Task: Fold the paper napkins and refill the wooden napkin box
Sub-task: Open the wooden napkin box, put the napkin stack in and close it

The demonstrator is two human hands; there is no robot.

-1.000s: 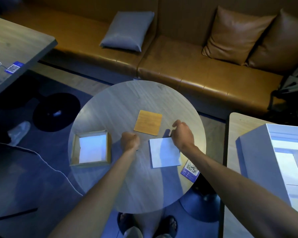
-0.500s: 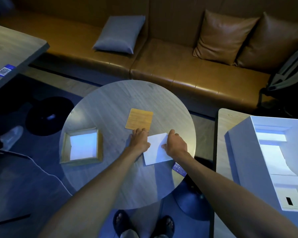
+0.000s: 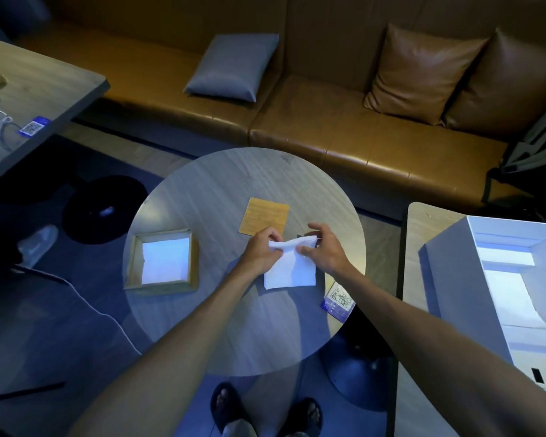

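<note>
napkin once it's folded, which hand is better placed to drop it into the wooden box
Left, probably. The wooden box lies left of both hands, nearest the left hand; the right hand would have to cross over. Both pinch the napkin at its far edge.

No legible words, only two QR codes.
A blue-edged QR sticker [image 3: 339, 299] lies at the near right rim of the round table [image 3: 218, 326]; a second QR sticker [image 3: 33, 127] sits on the far left table [image 3: 44, 86]. The wooden lid [image 3: 264, 217] carries faint printed lines (too small to read).
</note>
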